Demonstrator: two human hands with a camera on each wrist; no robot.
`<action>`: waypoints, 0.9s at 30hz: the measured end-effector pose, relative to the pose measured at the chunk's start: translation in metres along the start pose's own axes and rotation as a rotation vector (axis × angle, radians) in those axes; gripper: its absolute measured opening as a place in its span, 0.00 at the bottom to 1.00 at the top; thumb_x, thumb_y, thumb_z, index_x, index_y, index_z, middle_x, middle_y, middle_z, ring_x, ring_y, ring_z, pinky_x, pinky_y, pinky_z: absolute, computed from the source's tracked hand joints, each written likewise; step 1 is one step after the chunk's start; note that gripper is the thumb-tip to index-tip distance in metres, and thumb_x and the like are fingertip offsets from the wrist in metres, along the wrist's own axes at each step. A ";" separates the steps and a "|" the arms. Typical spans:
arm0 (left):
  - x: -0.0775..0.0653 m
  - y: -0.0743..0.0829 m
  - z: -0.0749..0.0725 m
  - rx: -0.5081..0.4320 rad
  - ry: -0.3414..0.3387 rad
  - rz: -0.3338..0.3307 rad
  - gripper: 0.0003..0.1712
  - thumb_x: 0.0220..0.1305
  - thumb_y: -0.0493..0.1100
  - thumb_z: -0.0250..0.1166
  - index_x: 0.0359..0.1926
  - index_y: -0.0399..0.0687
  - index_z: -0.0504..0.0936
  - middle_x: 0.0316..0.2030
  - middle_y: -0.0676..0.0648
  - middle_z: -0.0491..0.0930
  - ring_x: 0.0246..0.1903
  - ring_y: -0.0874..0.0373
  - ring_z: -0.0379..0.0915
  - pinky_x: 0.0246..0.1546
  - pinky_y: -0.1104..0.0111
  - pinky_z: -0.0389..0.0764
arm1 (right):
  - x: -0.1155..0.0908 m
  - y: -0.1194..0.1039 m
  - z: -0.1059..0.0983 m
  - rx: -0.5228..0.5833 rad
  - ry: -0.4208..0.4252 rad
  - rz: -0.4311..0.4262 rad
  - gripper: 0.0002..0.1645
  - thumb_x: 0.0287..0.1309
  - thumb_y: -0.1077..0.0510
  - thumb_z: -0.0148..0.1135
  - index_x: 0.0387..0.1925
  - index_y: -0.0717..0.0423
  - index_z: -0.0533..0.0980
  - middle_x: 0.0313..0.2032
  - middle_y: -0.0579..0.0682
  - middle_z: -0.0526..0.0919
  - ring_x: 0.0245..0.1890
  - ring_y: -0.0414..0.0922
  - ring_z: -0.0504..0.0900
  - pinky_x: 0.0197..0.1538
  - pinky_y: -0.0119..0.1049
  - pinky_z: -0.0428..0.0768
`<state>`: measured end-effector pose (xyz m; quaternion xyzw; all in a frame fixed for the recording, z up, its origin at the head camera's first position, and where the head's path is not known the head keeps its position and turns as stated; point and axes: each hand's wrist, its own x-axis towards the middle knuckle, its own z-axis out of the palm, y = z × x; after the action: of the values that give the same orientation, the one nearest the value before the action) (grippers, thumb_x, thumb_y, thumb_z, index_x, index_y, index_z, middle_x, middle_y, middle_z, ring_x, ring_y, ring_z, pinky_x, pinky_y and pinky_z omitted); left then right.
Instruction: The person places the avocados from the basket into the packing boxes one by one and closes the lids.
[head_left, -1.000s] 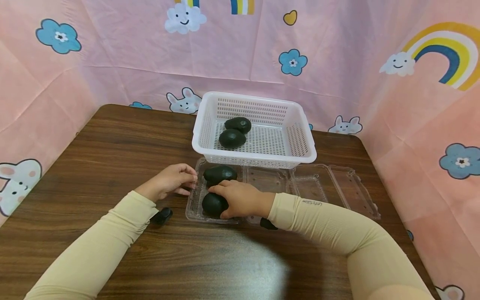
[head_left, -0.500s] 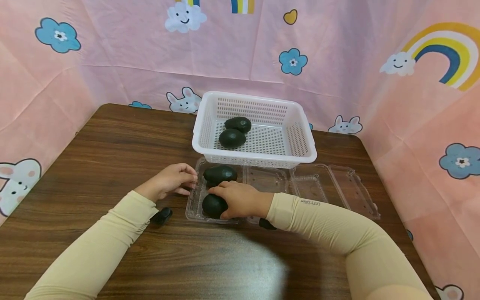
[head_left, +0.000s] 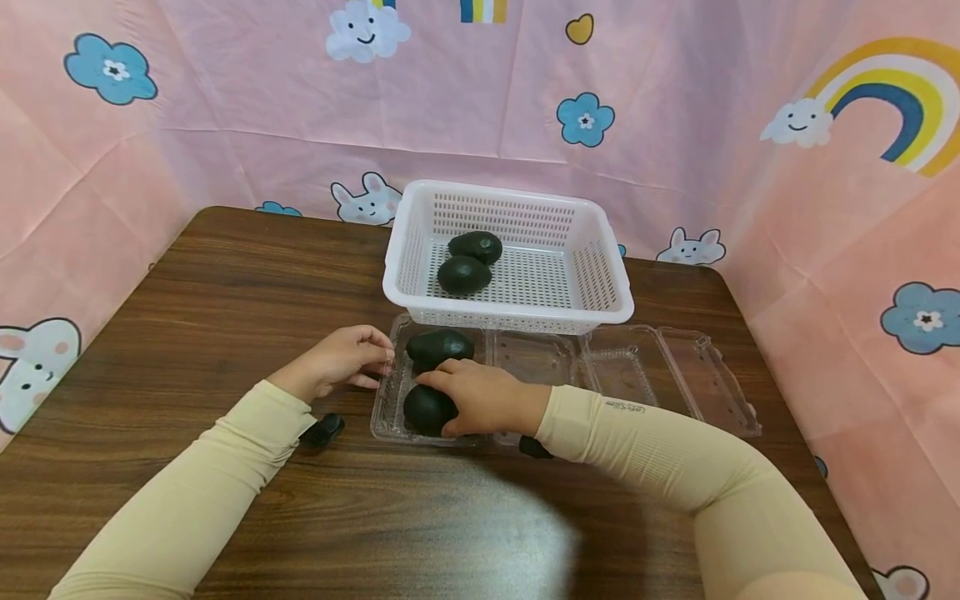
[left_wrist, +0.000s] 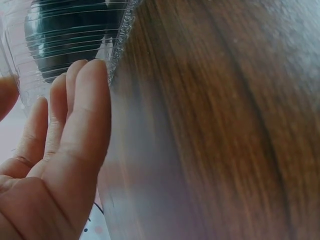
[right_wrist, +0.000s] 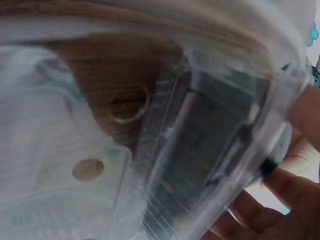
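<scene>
My hands were apart from each other, both working at the clear tray (head_left: 381,425) on the desk (head_left: 337,525). Right hand (head_left: 483,400): curled round the near avocado (head_left: 427,410), gripping it from its right side, thumb on the edge closest to me. That avocado was inside the tray. Far avocado (head_left: 441,347) lay just behind it in the same tray, on its side; couldn't tell if my right fingers touched it.

Left hand (head_left: 337,362): fingers loose and mostly straight, tips at the tray's left wall, nothing gripped. Wrist view had a dark avocado showing through the ribbed plastic right above those fingertips.

More clear plastic panels (head_left: 622,379) lay flat to the right, partly under my right arm; couldn't tell how many separate pieces.

White basket (head_left: 510,308) stood upright just behind the tray. Inside, toward its left: back avocado (head_left: 474,245) and front avocado (head_left: 463,277), one beside the other. Pink printed cloth (head_left: 465,92) hung behind the desk.
</scene>
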<state>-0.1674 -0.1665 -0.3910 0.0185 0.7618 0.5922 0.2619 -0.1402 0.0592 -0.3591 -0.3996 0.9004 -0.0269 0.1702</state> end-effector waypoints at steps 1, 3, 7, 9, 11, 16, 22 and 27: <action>0.000 0.000 0.000 0.001 0.000 0.000 0.16 0.63 0.39 0.52 0.48 0.31 0.66 0.42 0.39 0.71 0.40 0.52 0.74 0.38 0.59 0.78 | -0.001 0.000 0.000 0.002 0.007 -0.001 0.44 0.44 0.44 0.67 0.63 0.43 0.60 0.56 0.47 0.67 0.55 0.44 0.68 0.50 0.39 0.73; 0.000 0.000 0.000 0.001 -0.001 0.001 0.16 0.63 0.39 0.52 0.48 0.31 0.66 0.42 0.39 0.71 0.40 0.52 0.74 0.38 0.59 0.78 | -0.002 0.002 0.000 0.002 0.025 -0.005 0.44 0.44 0.44 0.67 0.63 0.42 0.60 0.56 0.47 0.68 0.54 0.44 0.69 0.50 0.39 0.73; 0.001 0.000 0.000 0.000 0.001 0.000 0.17 0.63 0.39 0.52 0.49 0.30 0.65 0.42 0.38 0.71 0.40 0.53 0.74 0.38 0.60 0.78 | -0.006 0.003 -0.001 -0.005 0.052 -0.021 0.43 0.45 0.45 0.67 0.63 0.44 0.61 0.55 0.47 0.68 0.54 0.44 0.69 0.50 0.39 0.73; 0.001 0.000 0.000 -0.001 0.000 0.001 0.18 0.63 0.39 0.52 0.49 0.30 0.65 0.42 0.38 0.71 0.39 0.53 0.74 0.38 0.60 0.78 | -0.007 0.004 -0.001 -0.009 0.059 -0.029 0.43 0.45 0.45 0.67 0.63 0.44 0.61 0.55 0.47 0.68 0.54 0.45 0.69 0.51 0.39 0.72; 0.001 0.000 0.000 0.001 0.002 -0.001 0.18 0.63 0.39 0.52 0.50 0.29 0.65 0.43 0.38 0.71 0.39 0.53 0.74 0.38 0.60 0.78 | -0.010 0.004 -0.002 -0.005 0.062 -0.030 0.43 0.46 0.45 0.66 0.63 0.45 0.60 0.56 0.48 0.68 0.55 0.45 0.69 0.50 0.39 0.73; 0.002 0.000 0.000 0.002 0.005 -0.002 0.19 0.63 0.39 0.52 0.50 0.29 0.64 0.43 0.37 0.71 0.40 0.53 0.74 0.38 0.60 0.78 | -0.017 0.005 -0.007 0.027 0.096 -0.020 0.43 0.46 0.46 0.66 0.64 0.44 0.60 0.56 0.47 0.67 0.55 0.44 0.68 0.50 0.38 0.73; 0.002 0.000 0.000 0.005 0.006 -0.002 0.18 0.63 0.39 0.52 0.49 0.30 0.65 0.43 0.37 0.71 0.39 0.54 0.74 0.38 0.60 0.78 | -0.030 0.009 -0.015 0.058 0.175 0.005 0.42 0.47 0.46 0.65 0.64 0.45 0.60 0.57 0.47 0.67 0.56 0.44 0.67 0.51 0.39 0.72; 0.003 0.000 0.001 0.009 0.004 -0.001 0.17 0.64 0.38 0.51 0.49 0.30 0.65 0.43 0.37 0.71 0.38 0.55 0.74 0.37 0.61 0.78 | -0.045 0.011 -0.020 0.106 0.232 0.066 0.42 0.48 0.45 0.65 0.64 0.44 0.59 0.59 0.46 0.65 0.57 0.44 0.66 0.50 0.39 0.73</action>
<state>-0.1693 -0.1651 -0.3924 0.0181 0.7650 0.5886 0.2608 -0.1267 0.0978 -0.3300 -0.3543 0.9240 -0.1150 0.0865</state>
